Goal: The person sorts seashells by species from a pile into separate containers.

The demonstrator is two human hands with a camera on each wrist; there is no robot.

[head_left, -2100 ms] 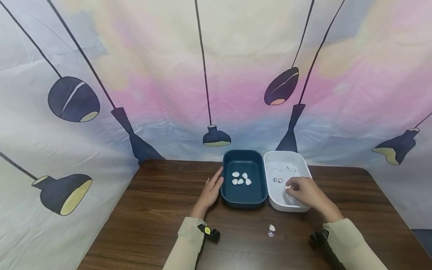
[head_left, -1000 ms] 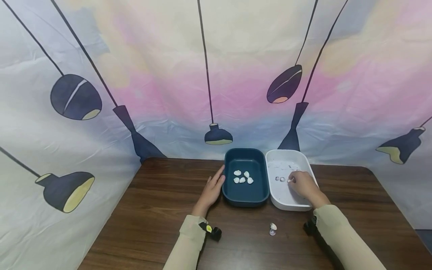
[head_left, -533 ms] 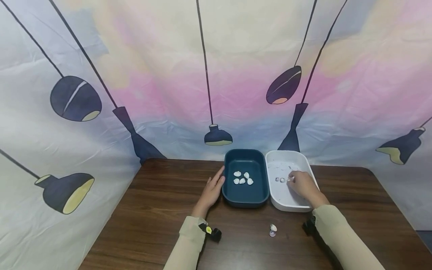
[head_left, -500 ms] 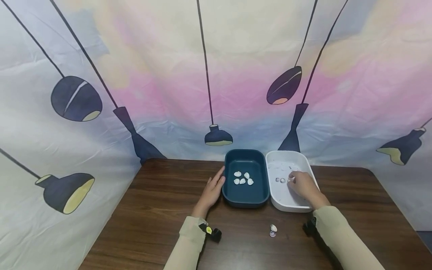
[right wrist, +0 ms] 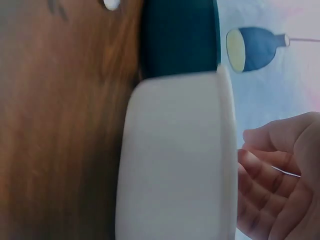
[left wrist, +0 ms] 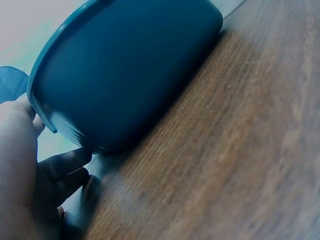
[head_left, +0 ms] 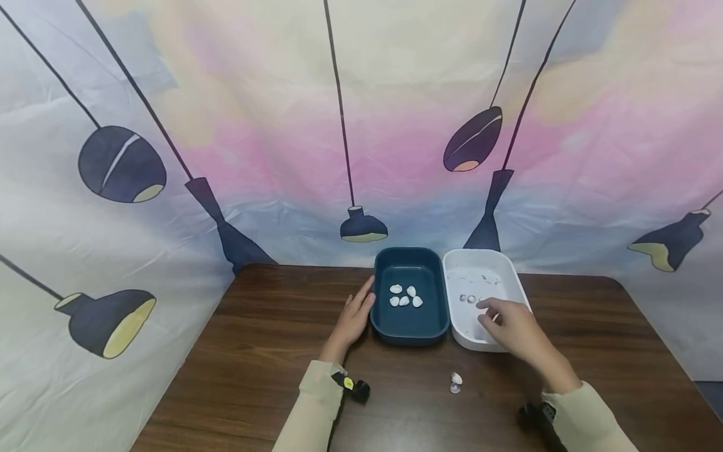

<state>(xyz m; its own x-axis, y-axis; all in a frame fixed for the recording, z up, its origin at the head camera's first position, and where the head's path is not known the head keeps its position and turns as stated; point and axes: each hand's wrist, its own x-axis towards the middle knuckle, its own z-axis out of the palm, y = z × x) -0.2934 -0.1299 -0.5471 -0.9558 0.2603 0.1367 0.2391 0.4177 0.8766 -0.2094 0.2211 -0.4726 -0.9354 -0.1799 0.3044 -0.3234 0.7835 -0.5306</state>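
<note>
My left hand (head_left: 350,320) rests its straightened fingers against the left side of a dark teal tray (head_left: 411,333); the left wrist view shows the fingers (left wrist: 70,162) at the tray's outer wall. Several small white shells (head_left: 403,301) lie inside that tray. Over the white tray (head_left: 474,342) hovers my right hand (head_left: 516,329), thumb and index finger apart, with nothing seen between them. Small clear purplish pieces (head_left: 471,299) sit in the white tray just left of the fingertips; the hand hides part of the floor there. In the right wrist view the thumb (right wrist: 272,137) stands beyond the white tray's rim.
A white shell (head_left: 456,378) and a clear purplish piece (head_left: 454,388) lie on the brown wooden table (head_left: 271,333) in front of the trays. Both trays stand side by side near the back edge. A cloth printed with lamps (head_left: 364,228) hangs behind.
My right hand has lifted and drawn back toward me, its thumb and index finger parting from the pinch they held low in the white tray. The left hand stays in place.
</note>
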